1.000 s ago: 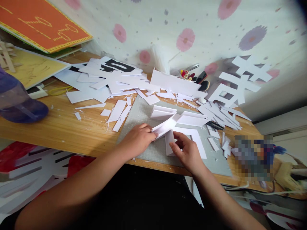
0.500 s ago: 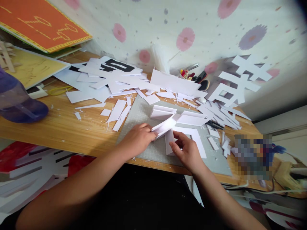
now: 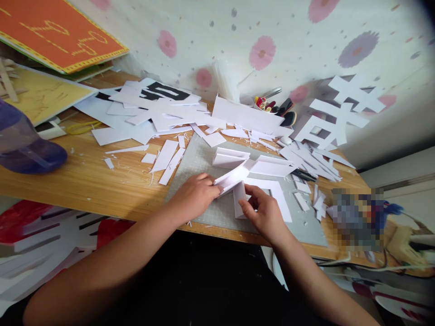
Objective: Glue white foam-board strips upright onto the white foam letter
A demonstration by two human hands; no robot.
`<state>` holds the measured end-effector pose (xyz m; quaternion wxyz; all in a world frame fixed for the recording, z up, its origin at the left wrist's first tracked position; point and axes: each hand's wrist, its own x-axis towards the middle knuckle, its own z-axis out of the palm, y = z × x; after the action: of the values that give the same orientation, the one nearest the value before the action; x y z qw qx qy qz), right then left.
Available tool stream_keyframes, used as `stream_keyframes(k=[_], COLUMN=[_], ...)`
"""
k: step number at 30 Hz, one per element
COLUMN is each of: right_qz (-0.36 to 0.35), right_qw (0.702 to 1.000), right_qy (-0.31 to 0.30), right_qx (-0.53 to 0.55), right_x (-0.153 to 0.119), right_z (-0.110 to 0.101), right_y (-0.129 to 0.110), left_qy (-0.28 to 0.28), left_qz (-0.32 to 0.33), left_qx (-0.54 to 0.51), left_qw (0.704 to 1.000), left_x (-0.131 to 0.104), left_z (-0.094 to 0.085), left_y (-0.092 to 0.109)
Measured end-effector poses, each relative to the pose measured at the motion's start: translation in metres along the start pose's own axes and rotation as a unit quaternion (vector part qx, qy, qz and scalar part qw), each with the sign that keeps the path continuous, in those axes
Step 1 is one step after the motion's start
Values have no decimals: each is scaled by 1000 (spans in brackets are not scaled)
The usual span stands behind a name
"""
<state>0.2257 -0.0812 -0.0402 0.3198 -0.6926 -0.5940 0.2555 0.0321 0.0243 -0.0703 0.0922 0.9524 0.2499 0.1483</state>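
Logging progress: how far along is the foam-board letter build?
Done, by the look of it: one white cut-out character leans on the wall, and offcuts litter the desk. In hand: the left hand pinches a white strip and the right hand a short upright piece, over the grey mat. Left: folded strips lie unattached; how many more are needed can't be told.

No text can be read; the white cut-out character point(image 3: 335, 118) leaning on the wall is unclear.

Pale wallpaper point(image 3: 288, 27) with pink and purple flowers behind a cluttered wooden desk point(image 3: 84, 181), softly lit.
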Motion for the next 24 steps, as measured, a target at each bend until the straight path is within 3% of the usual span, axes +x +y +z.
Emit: stream_keyframes(k=[24], right_qz=[5], right_qw=[1000], right_qy=[-16], right_qx=[-7], right_x=[0], right_z=[-1], right_y=[-1], left_qy=[-6], left_qz=[-6], left_qx=[3], left_qw=[1000], left_x=[2], left_z=[0], left_y=[0])
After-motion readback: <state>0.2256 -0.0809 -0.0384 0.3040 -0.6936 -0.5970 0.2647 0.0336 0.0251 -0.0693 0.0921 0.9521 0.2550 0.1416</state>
